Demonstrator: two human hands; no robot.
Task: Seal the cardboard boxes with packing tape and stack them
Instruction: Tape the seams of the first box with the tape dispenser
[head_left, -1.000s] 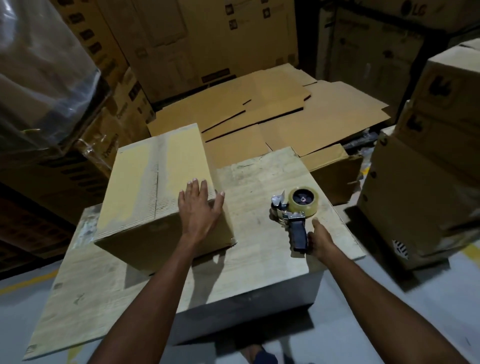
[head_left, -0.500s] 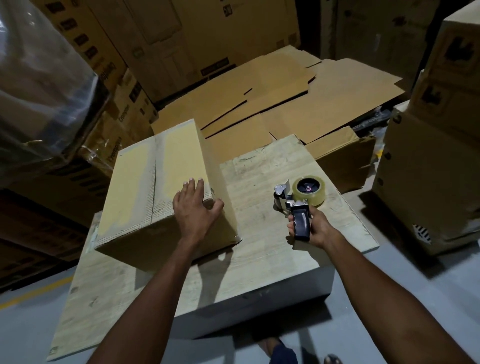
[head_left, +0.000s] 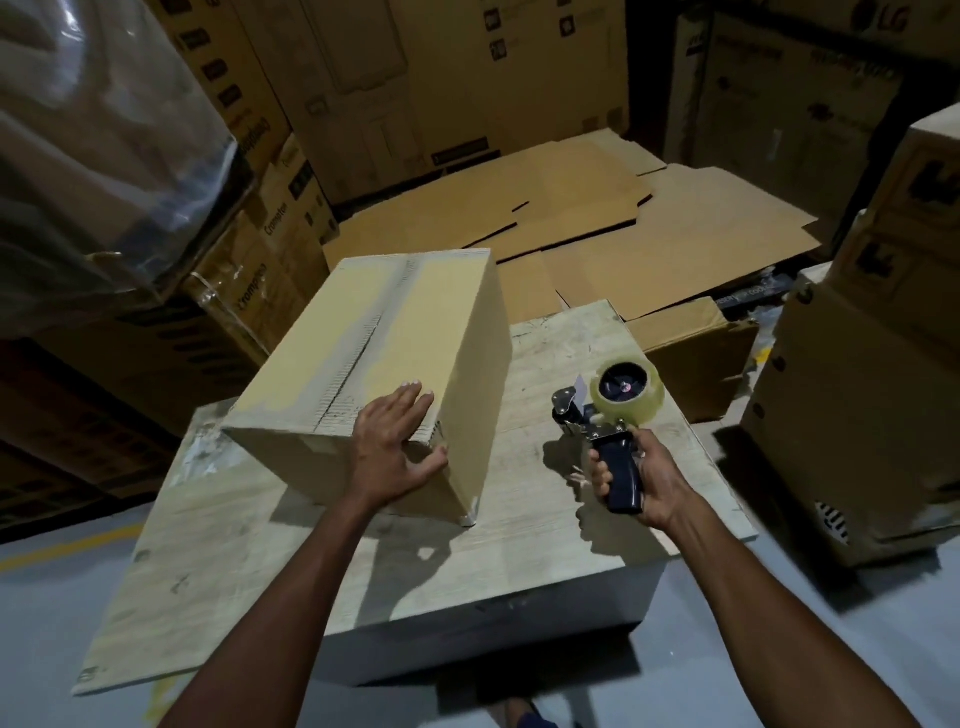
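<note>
i see my left hand (head_left: 395, 447) lying flat on the cardboard box (head_left: 358, 332), fingers straight over its top at the near right corner, thumb spread against the side face below them. the box sits on the wooden board (head_left: 249, 566), its centre seam running away just left of my fingertips. my right hand (head_left: 652, 480) curls its fingers tight round the tape dispenser (head_left: 615, 467) handle, the clear roll (head_left: 629, 389) just beyond them.
</note>
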